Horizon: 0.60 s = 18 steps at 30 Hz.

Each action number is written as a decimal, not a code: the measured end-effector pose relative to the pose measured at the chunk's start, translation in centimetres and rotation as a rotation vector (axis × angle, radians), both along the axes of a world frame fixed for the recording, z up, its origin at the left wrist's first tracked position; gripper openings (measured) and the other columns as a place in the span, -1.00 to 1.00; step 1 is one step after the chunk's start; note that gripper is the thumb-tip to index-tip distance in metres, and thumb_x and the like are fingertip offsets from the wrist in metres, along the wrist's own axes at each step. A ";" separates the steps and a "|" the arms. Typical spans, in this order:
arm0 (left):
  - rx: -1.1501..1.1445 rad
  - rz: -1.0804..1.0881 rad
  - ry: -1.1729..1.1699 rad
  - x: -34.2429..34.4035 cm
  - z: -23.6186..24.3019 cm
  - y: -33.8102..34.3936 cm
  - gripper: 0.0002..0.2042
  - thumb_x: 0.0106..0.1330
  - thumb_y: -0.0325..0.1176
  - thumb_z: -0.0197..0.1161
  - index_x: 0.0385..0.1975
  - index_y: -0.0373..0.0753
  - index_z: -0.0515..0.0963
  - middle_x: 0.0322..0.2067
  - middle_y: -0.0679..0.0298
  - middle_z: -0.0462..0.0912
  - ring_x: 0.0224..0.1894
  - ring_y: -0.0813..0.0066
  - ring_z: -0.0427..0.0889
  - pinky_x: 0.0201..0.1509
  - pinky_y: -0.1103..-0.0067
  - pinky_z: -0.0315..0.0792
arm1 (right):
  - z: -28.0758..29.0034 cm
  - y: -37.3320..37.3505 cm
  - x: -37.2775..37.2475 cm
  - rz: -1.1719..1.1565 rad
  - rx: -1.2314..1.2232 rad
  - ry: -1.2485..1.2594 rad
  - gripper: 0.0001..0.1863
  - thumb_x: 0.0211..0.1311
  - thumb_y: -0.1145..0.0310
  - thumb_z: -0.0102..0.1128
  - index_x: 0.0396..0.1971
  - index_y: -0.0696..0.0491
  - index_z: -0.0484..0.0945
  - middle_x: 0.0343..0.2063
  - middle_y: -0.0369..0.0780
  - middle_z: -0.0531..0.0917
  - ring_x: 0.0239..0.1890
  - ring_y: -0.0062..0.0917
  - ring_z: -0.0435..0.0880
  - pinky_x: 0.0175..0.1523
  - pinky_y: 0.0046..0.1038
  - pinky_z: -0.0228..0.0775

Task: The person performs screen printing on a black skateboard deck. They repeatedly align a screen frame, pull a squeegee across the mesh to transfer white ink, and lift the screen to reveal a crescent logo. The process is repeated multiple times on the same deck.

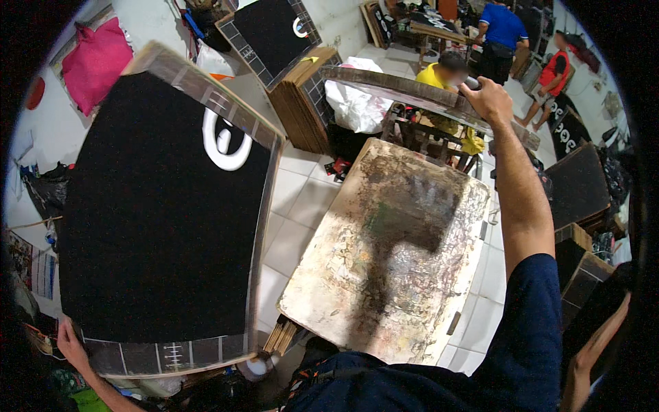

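We see a large black panel with a brown taped border and a white ring mark (165, 213) held up on the left, beside the stained, paint-smeared work table (384, 261). Its lower corner sits in our left hand (68, 341), which grasps that edge from below, the arm coming up from the lower left.

Over the table's far edge a long dark wooden-framed board (405, 93) stretches across. Our right hand (486, 96) is clenched on its upper edge, the arm in a dark blue sleeve reaching straight out above the table's right side.

Beyond the far edge lie a stack of brown boards (302, 103), a white plastic bag (357, 103) and several people. Black panels (580, 185) lean at the right, near the table's right edge.
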State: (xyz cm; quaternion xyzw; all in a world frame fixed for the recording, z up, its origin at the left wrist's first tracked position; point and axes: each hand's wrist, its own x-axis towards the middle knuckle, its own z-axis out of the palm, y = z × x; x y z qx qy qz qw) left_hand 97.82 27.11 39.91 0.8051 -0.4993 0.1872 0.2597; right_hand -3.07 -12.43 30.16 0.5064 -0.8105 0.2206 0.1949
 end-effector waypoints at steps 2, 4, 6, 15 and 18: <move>-0.025 0.001 0.141 3.6 -3.5 2.4 -0.61 0.57 -0.17 0.15 0.11 -0.40 0.64 0.04 0.15 0.74 0.04 0.35 0.66 0.16 0.44 0.45 | 0.2 -0.2 -0.1 -0.006 0.012 -0.002 -0.09 0.08 -0.61 0.09 0.08 -0.10 0.72 -0.12 -0.05 0.79 -0.03 -0.15 0.78 0.06 -0.12 0.60; -0.195 0.061 0.294 4.6 -11.8 1.6 -0.62 0.51 -0.17 0.22 0.01 -0.43 0.67 -0.11 0.17 0.75 -0.10 0.37 0.64 0.05 0.41 0.48 | 0.2 -0.2 0.1 -0.001 0.024 -0.020 -0.11 0.08 -0.61 0.09 0.12 -0.16 0.71 -0.11 -0.06 0.79 -0.01 -0.16 0.77 0.07 -0.13 0.60; -0.257 0.197 0.377 2.3 -22.3 -1.0 -0.58 0.43 -0.13 0.32 -0.07 -0.46 0.70 -0.29 0.16 0.76 -0.21 0.33 0.62 -0.04 0.34 0.51 | -0.1 0.0 0.4 -0.019 -0.007 0.006 -0.13 0.09 -0.60 0.09 0.06 -0.14 0.73 -0.13 -0.08 0.80 -0.03 -0.18 0.78 0.06 -0.13 0.60; 0.022 -0.300 0.884 -15.8 -44.5 -15.2 -0.57 0.55 -0.18 0.18 -0.55 -0.38 0.52 -0.59 0.42 0.42 -0.45 0.58 0.30 -0.38 0.45 0.25 | -2.7 0.6 0.5 -0.124 0.008 0.100 -0.07 0.05 -0.65 0.05 0.04 -0.11 0.75 -0.11 0.00 0.78 0.00 -0.12 0.76 0.10 -0.11 0.58; 0.264 -0.360 0.836 -20.4 -47.0 -21.1 -0.61 0.51 -0.17 0.23 -0.44 -0.42 0.59 -0.53 0.32 0.56 -0.40 0.52 0.46 -0.29 0.43 0.38 | -3.8 0.7 -0.2 -0.111 0.001 0.149 -0.12 0.07 -0.63 0.07 -0.05 -0.09 0.77 -0.22 -0.09 0.80 -0.13 -0.18 0.80 -0.02 -0.11 0.59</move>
